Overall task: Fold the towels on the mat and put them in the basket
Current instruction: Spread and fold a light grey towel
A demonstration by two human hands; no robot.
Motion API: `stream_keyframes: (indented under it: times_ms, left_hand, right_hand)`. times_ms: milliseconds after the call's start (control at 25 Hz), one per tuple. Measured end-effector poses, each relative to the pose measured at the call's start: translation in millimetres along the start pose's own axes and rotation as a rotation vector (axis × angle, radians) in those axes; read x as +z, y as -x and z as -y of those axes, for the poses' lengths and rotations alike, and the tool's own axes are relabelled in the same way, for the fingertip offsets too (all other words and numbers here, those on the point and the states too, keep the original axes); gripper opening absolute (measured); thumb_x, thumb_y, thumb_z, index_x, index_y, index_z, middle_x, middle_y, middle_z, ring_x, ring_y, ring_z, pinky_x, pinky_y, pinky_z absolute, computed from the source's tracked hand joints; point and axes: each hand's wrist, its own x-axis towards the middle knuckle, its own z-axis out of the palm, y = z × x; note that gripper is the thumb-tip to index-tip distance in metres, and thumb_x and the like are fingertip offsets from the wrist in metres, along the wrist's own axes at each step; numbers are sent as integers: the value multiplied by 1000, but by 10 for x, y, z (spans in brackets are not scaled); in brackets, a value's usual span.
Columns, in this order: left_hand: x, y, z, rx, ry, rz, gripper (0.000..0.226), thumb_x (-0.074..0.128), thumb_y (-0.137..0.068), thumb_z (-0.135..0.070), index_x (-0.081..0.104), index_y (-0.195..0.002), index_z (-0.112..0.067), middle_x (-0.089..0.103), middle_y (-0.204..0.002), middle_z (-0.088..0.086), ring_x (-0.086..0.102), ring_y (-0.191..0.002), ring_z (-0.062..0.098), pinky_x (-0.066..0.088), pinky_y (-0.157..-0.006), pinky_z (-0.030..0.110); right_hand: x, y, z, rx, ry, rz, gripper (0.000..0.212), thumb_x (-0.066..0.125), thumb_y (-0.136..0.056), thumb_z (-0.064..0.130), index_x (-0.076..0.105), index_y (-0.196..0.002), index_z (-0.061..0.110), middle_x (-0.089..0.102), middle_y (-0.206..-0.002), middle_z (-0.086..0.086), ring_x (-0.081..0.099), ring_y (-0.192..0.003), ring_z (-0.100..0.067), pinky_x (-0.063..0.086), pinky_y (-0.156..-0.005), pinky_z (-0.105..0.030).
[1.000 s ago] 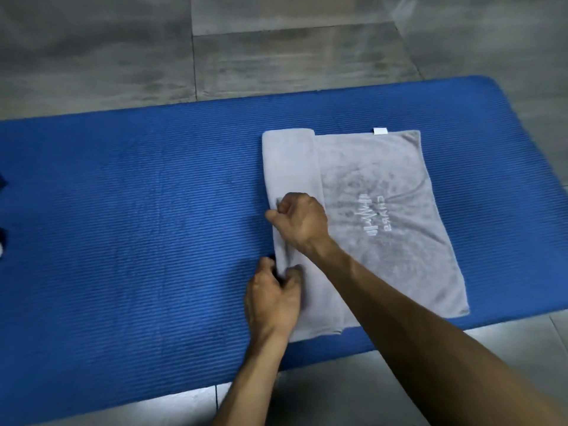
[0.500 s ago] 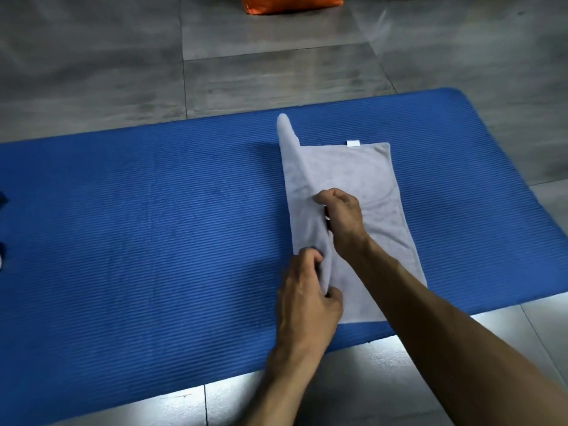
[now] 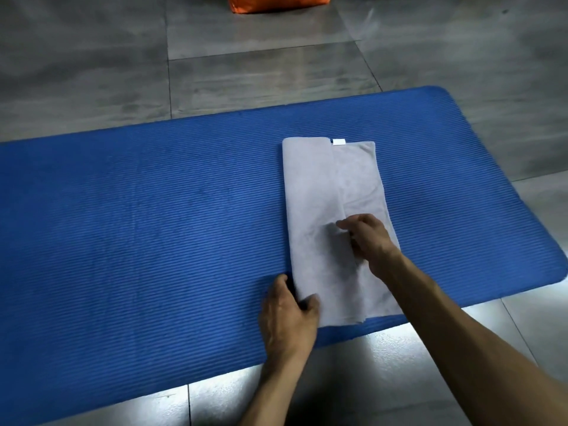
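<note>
A grey towel [image 3: 310, 192] lies on a blue ribbed mat [image 3: 138, 226], right of the mat's centre, folded lengthwise into a long narrow strip running from the far side toward the person. The top layer covers approx. the left half of the strip; its free edge runs down the middle, w/ the lower layer showing on the right. A small white tag [image 3: 338, 142] sticks out at the far edge, just beside the top layer's corner.

The left hand [image 3: 287, 321] grips the towel's near left corner: thumb lies on top of the cloth, fingers curl at the folded left edge, partly under it. The right hand [image 3: 367, 238] rests on the towel's middle, fingers curled, pinching the free edge of the top layer btwn thumb and fingertips; the cloth bunches slightly there. Both forearms come in from the bottom right of the frame, the right one crossing over the towel's near right part.

The towel's near end sits close to the mat's near edge, w/ a thin bit of a lower layer peeking out at the near corner. The mat lies on a grey tiled floor [image 3: 261, 72]; bright reflections show on the tiles nearest the person. At the top edge of the frame, well apart from the mat, an orange object [image 3: 276, 3] sits on the floor, mostly cut off, so what it is can't be told.
</note>
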Motion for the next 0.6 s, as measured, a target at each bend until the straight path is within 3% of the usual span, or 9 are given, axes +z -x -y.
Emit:
stream_keyframes:
  times_ms: [120, 200, 280, 360, 440, 520, 600]
  left_hand:
    - [-38, -35, -12, -46, 152, 169, 44, 59, -68, -55, 63, -95, -20, 69, -97, -1, 64, -93, 23, 51, -83, 41]
    - [-169, -87, -40, -94, 287, 151, 42, 58, -65, -53, 63, -89, -19, 70, -90, -2, 65, -87, 22, 53, -79, 40]
    - [-398, -191, -6, -132, 375, 94, 37, 62, -62, -46, 61, -84, -16, 70, -83, -1, 66, -79, 21, 54, -74, 39]
    - [-708, -356, 101, -129, 411, 19, 35, 65, -60, -39, 59, -84, -15, 69, -79, 0, 64, -72, 21, 53, -68, 36]
    - [-1082, -603, 254, -117, 401, -38, 29, 72, -68, -28, 58, -90, -14, 66, -81, -1, 60, -71, 21, 48, -63, 30]
    - [-1457, -931, 449, -99, 278, -148, 24, 72, -82, -14, 58, -101, -12, 63, -91, 1, 60, -80, 23, 46, -70, 28]
    - [-1781, -1197, 643, -37, 110, -328, 26, 66, -86, -10, 58, -111, -10, 61, -103, 7, 60, -95, 32, 49, -83, 35]
  right_hand:
    - [12, 135, 42, 34, 125, 45, 10, 66, -87, 19, 64, -88, 9, 52, -69, -5, 48, -60, -19, 38, -48, -25]
    - [51, 204, 12, 77, 91, 70, 15, 66, -87, 15, 59, -75, 10, 44, -60, -4, 43, -50, -18, 34, -43, -23]
    - [169, 280, -73, 148, -28, 124, 17, 68, -85, 12, 55, -74, 12, 47, -64, -9, 47, -50, -21, 39, -43, -26]
    - [386, 378, -175, 192, -204, 234, 11, 67, -84, 8, 58, -85, 14, 60, -86, -15, 61, -72, -28, 51, -53, -32]
    - [677, 531, -251, 182, -369, 384, 16, 62, -87, 2, 62, -98, 14, 67, -102, -15, 68, -92, -33, 59, -73, -39]
    - [976, 710, -285, 146, -456, 511, 32, 61, -85, -1, 61, -113, 15, 70, -112, -8, 67, -103, -32, 57, -89, -42]
    - [1217, 820, -308, 122, -403, 550, 49, 68, -77, 2, 57, -121, 20, 67, -120, -3, 66, -106, -27, 56, -89, -39]
